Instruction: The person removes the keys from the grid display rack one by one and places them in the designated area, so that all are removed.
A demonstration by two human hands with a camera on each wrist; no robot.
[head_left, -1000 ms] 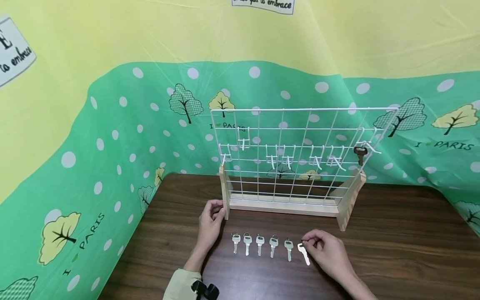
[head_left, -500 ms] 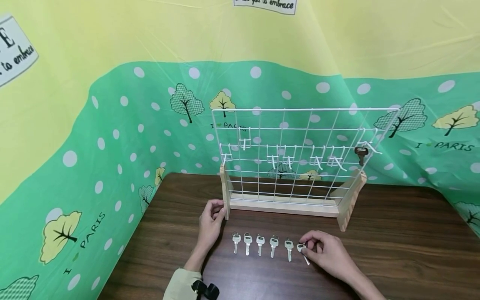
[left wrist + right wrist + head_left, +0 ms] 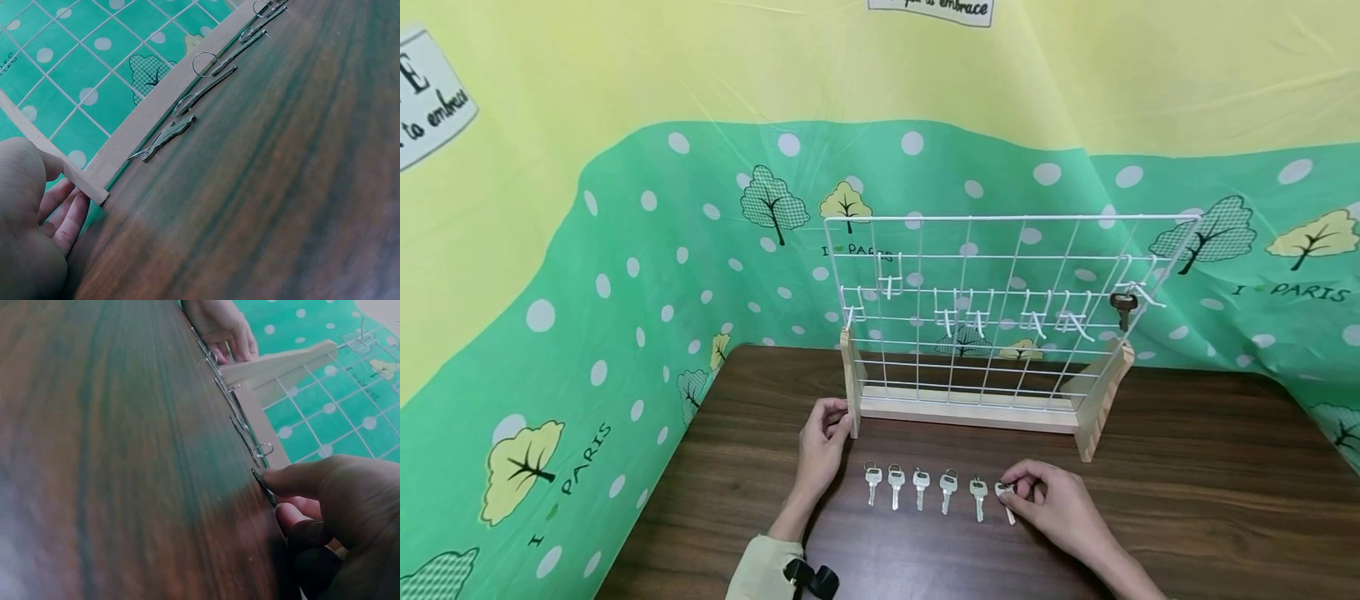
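Note:
A white wire grid rack (image 3: 992, 218) stands on wooden side legs at the table's back. My left hand (image 3: 822, 446) grips its left wooden leg (image 3: 852, 383), thumb on one side and fingers on the other in the left wrist view. Silver keys lie in a row in front of the rack, among them a key (image 3: 872, 483) at the left end and a key (image 3: 977, 496) near the right. At the right end my right hand (image 3: 1056, 504) pinches a silver key (image 3: 1010, 515) by its head, low at the table; the fingers partly cover it.
White hooks, such as one hook (image 3: 1034, 321), hang on the grid. A dark key (image 3: 1123, 308) hangs from the far right hook. Behind the brown wooden table (image 3: 1210, 500) is a green and yellow printed cloth (image 3: 647, 242).
The right-end key has turned from slanted to more upright in line with the row, my right fingers moving further over its head. My left hand stays on the rack leg.

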